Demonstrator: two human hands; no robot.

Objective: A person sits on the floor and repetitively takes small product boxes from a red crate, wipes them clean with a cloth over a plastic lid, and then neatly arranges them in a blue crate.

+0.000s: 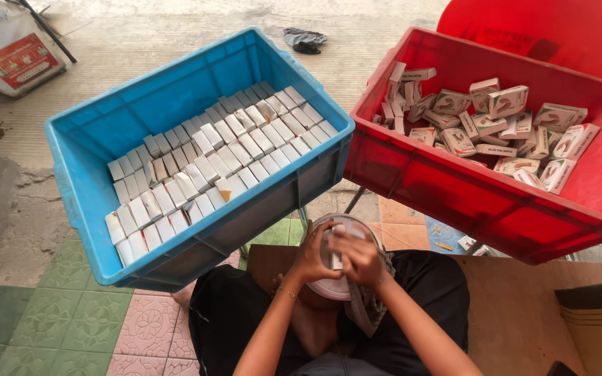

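My left hand [313, 256] and my right hand [358, 259] meet over my lap, both closed around a small white box [336, 245]. The box is held above a round pale lid or bowl [329, 287] that rests between my knees. A grey cloth [367, 306] lies under my right wrist. Directly ahead on the left is a blue crate [99, 202] packed with neat rows of upright white boxes [210, 157]. On the right, a red crate [454, 195] holds a loose heap of printed white boxes [496, 125].
A red plastic chair [545, 28] stands behind the red crate. A dark rag [304, 40] lies on the concrete beyond the blue crate. A white board with a red panel [15, 56] is at the far left. Brown cardboard [593, 320] sits at my right. Patterned tiles [71, 320] cover the floor.
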